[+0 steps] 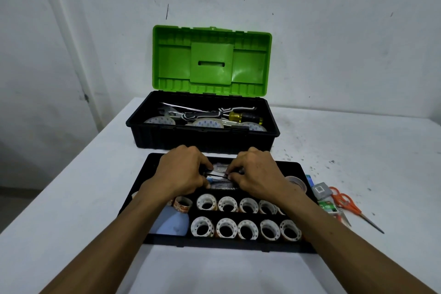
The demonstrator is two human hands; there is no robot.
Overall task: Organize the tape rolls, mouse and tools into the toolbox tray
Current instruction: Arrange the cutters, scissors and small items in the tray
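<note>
- While both hands work in the far middle compartment of the tray (298, 167), the head view shows the left hand (183, 172) and right hand (257, 172) knuckles-up, with fingers curled down.
- Grip: each hand pinches one end of a bundle of small tools (220, 173). These are thin, partly metallic pieces; what kind they are cannot be told.
- Key relation: the bundle's long axis runs left to right, parallel to the tray's long edges, and directly between the two hands. Neither hand is nearer. Judgement: seating it calls for a level, even press from both ends.
- Tray contents: two rows of tape rolls (245, 229) stand on edge along the near edge, and a blue mouse (171, 222) fills the near left corner. A brown tape roll (296, 182) sits at the right end.
- Toolbox (205, 141) at the table's far edge, just beyond the tray, green lid (212, 59) upright. It holds a screwdriver (243, 117), a wrench (169, 113) and large tape rolls (206, 123).
- Outstanding: orange scissors (346, 203) and small boxes (321, 191) lie on the table (71, 198) just beside the tray's right edge, not yet stowed.
</note>
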